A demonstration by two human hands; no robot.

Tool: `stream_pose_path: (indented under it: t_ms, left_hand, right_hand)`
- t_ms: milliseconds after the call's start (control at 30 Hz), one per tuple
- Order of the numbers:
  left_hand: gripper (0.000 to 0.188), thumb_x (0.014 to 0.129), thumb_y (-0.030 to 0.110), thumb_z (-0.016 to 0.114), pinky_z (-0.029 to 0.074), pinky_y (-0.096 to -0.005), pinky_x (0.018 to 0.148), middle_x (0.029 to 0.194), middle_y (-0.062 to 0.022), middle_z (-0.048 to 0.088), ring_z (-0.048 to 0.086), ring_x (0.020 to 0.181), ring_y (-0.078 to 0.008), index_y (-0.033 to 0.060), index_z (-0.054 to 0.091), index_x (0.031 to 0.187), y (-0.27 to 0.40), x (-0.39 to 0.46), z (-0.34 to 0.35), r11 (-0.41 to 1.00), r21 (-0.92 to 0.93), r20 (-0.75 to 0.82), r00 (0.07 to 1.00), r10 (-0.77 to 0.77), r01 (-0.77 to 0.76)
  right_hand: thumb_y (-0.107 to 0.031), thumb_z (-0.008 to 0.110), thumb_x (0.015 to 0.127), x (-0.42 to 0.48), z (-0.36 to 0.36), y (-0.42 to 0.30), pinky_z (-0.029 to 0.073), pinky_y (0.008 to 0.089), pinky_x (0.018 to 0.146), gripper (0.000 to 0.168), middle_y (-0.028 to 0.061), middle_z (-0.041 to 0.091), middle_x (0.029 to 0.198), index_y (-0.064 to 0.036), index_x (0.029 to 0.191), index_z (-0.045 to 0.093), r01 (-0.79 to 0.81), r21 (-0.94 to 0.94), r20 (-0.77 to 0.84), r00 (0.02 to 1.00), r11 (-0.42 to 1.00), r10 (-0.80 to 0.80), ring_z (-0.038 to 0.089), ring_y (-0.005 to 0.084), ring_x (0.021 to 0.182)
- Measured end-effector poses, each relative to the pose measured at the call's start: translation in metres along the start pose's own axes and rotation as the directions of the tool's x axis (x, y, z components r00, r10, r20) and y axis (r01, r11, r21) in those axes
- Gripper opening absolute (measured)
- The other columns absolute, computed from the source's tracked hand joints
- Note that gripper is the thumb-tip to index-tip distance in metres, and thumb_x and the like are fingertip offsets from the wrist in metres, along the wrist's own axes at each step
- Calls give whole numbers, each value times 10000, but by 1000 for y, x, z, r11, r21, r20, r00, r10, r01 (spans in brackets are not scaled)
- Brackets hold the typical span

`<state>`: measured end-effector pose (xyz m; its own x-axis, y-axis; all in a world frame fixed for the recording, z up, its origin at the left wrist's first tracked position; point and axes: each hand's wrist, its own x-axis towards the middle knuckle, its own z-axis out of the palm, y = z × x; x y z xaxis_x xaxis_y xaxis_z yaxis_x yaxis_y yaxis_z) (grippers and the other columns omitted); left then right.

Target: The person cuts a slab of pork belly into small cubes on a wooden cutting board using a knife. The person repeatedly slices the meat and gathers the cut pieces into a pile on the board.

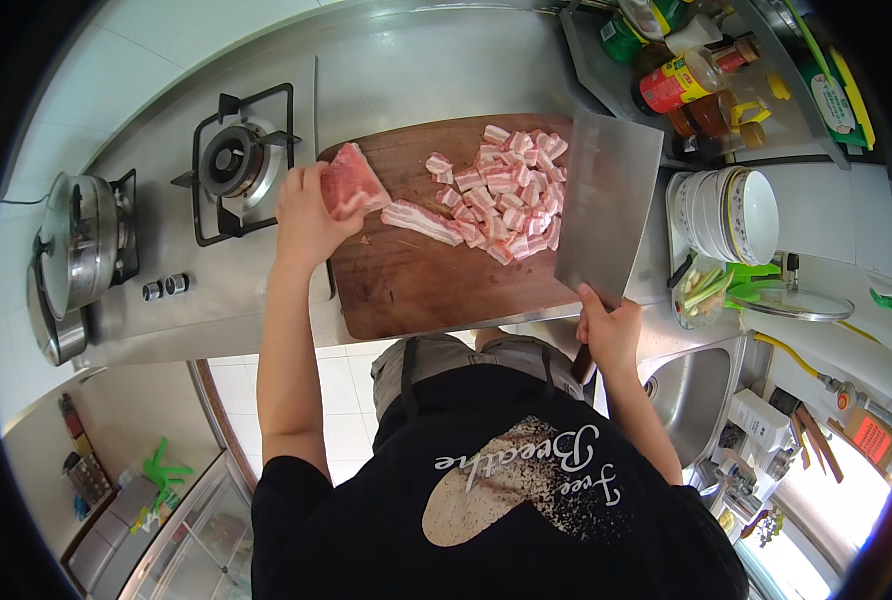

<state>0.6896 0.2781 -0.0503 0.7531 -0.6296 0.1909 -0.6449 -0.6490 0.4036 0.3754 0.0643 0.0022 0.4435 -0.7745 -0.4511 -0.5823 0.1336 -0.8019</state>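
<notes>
My left hand (307, 214) grips a block of raw pork belly (351, 182) at the left end of a wooden cutting board (416, 292). A long strip of pork belly (421, 222) lies on the board just right of that block. Beyond it spreads a pile of diced pork belly (509, 191). In my right hand (608, 324) is the handle of a cleaver (611, 195), whose broad blade stretches over the board's right end. The blade covers part of the board there, and whether it touches the wood is hard to tell.
To the left are a gas burner (230, 161) and a lidded pot (78, 240). Seasoning bottles (686, 82) fill a rack at the upper right. Stacked bowls (750, 216), a bowl of cut scallions (705, 292), a glass lid (795, 301) and a sink (690, 397) are on the right.
</notes>
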Motion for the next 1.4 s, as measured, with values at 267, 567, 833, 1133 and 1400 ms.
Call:
stream_pose_path:
  t_ms: [267, 567, 833, 1133, 1400]
  left_hand:
    - [590, 721, 211, 749, 238, -473, 1148, 1399, -33, 485, 306, 1411, -292, 89, 570, 1269, 48, -12, 23, 921, 57, 325, 879, 348, -386]
    - [314, 715, 142, 757, 328, -456, 1058, 993, -111, 625, 547, 1113, -297, 53, 559, 942, 64, -11, 36, 947, -9, 408, 864, 296, -320]
    - [223, 796, 30, 702, 503, -385, 642, 877, -150, 651, 647, 741, -293, 39, 551, 960, 90, -66, 27, 525, -764, 393, 916, -81, 374]
    - [261, 766, 169, 757, 501, -402, 807, 1014, -88, 641, 604, 990, -292, 56, 678, 987, 98, -132, 38, 967, -77, -22, 969, -247, 245]
    - [226, 734, 14, 719, 501, -400, 852, 1049, -115, 614, 581, 997, -316, -8, 657, 949, 100, -123, 70, 946, -317, -208, 978, 1, -68]
  right_hand:
    - [-177, 677, 890, -9, -2, 36, 431, 323, 501, 249, 100, 610, 558, 66, 835, 692, 66, -142, 21, 998, 988, -63, 539, 127, 494]
    - [-169, 654, 922, -19, 11, 38, 354, 270, 416, 312, -2, 517, 496, 19, 673, 649, 181, -136, 112, 980, 974, -167, 466, 74, 425]
    - [-172, 655, 918, -26, 11, 32, 384, 301, 445, 237, 37, 557, 508, 37, 815, 701, 269, -245, 151, 960, 932, -237, 494, 93, 449]
    - [-132, 603, 896, -30, 35, 10, 471, 472, 586, 146, 216, 624, 683, 7, 867, 635, 502, -438, 433, 845, 746, -315, 611, 408, 624]
    - [-166, 568, 906, -32, 59, 9, 496, 521, 648, 187, 238, 628, 697, -3, 832, 623, 564, -518, 500, 810, 643, -307, 625, 435, 678]
